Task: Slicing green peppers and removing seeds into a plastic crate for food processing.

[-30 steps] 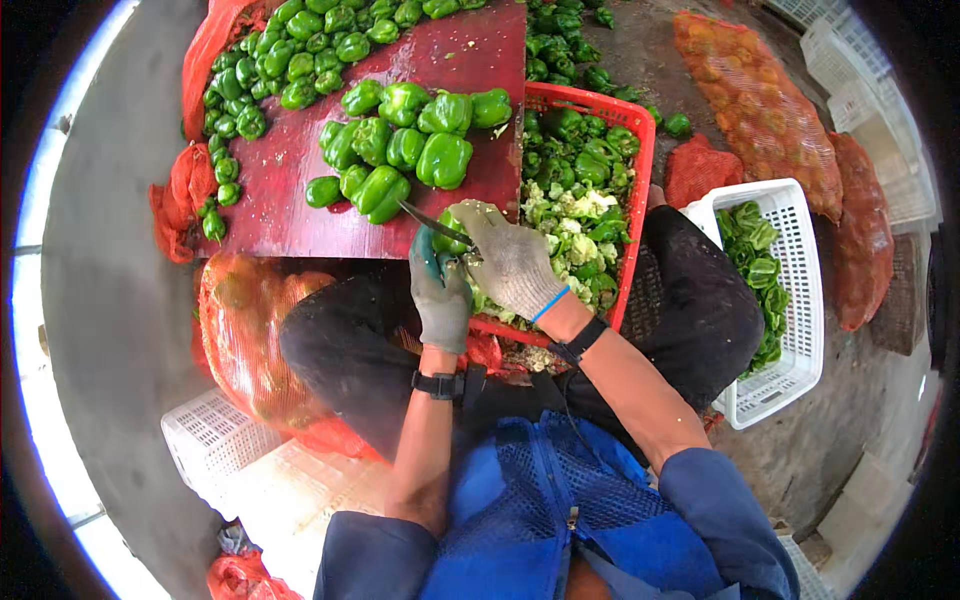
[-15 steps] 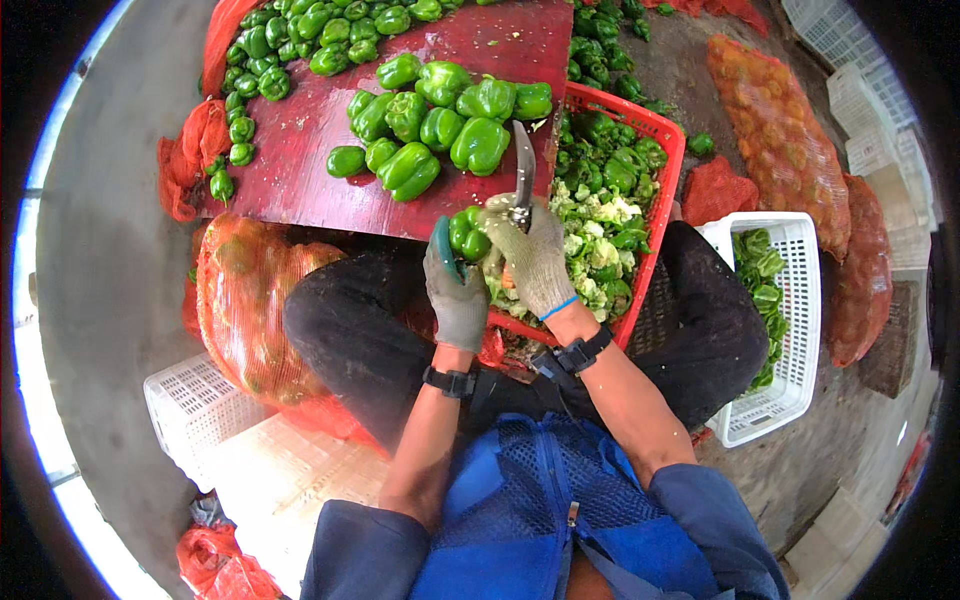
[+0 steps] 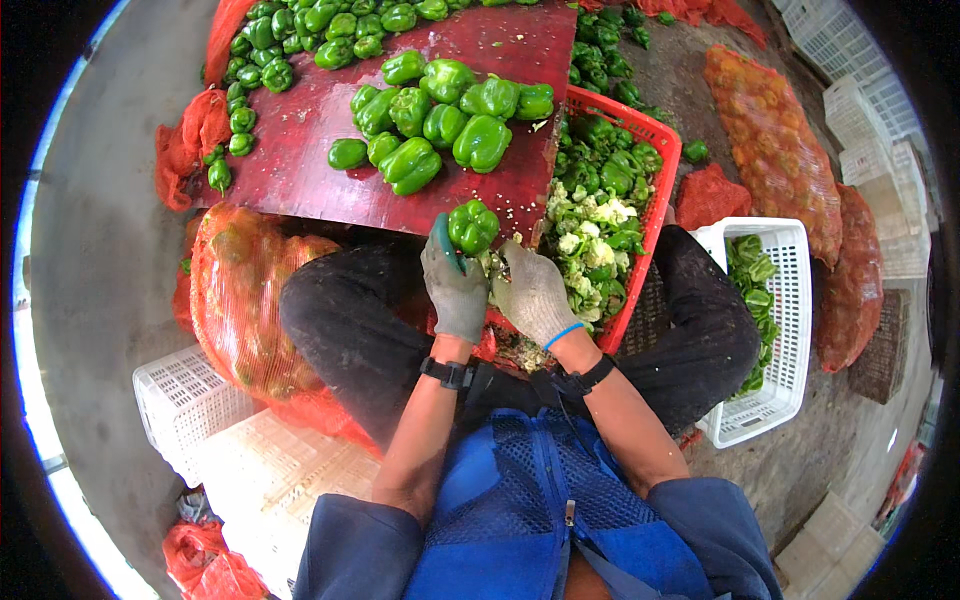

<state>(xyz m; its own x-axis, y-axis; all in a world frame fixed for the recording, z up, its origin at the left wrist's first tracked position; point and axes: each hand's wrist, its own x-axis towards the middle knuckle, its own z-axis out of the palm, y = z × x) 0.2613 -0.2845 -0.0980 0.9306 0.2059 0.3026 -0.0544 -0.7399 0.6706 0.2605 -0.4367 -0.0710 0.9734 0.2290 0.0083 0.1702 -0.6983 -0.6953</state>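
Note:
My left hand (image 3: 455, 285), in a grey-green glove, holds a green bell pepper (image 3: 473, 227) upright at the front edge of the red board (image 3: 300, 190). My right hand (image 3: 533, 292), in a pale knit glove with a blue wrist band, is closed just below and right of the pepper. The knife seen in it half a second ago is hidden now, its blade out of sight by the pepper's underside. A heap of bell peppers (image 3: 440, 125) lies on the board beyond my hands. Beside my right hand, a red crate (image 3: 655, 215) holds pepper scraps and pale cores (image 3: 595, 245).
More green peppers (image 3: 340, 35) crowd the board's far left. Orange mesh sacks stand at left (image 3: 250, 310) and far right (image 3: 775, 150). A white crate (image 3: 790, 400) with green leafy pieces sits right of my knee. Another white crate (image 3: 190, 395) stands at lower left.
The pepper in my left hand has turned and risen slightly. My right hand has dropped lower, and the curved knife blade, which pointed up and away, no longer shows.

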